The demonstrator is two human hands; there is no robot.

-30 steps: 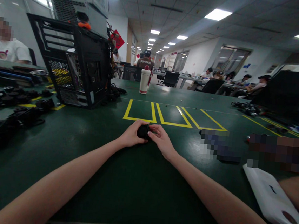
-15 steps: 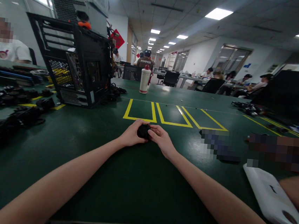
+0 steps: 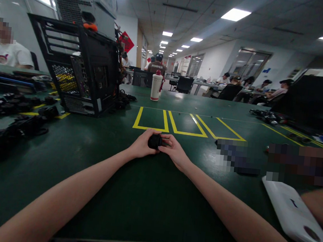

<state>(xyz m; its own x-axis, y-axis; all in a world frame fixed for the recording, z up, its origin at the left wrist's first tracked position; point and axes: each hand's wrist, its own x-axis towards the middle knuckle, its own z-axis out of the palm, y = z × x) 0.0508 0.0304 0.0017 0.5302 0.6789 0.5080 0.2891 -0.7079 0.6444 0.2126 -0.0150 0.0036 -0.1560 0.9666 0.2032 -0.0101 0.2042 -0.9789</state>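
Observation:
Between my two hands is a small black rounded object (image 3: 154,141), low over the green table (image 3: 143,195) and just in front of the yellow tape outlines (image 3: 151,128). My left hand (image 3: 142,144) curls round its left side, thumb below and fingers above. On the right side, my right hand (image 3: 173,148) pinches the object's edge with thumb and fingertips. Fine detail on the object is too dark to make out.
A black computer case (image 3: 89,72) stands at the left, near black cabled parts (image 3: 6,132). A white bottle (image 3: 156,86) stands beyond the tape. At the right lie a white device (image 3: 292,209) and a person's arm (image 3: 321,208), with a dark monitor (image 3: 314,101) behind.
My right thumb has shifted slightly down and left along the black object's edge, uncovering more of it. My left hand has hardly moved.

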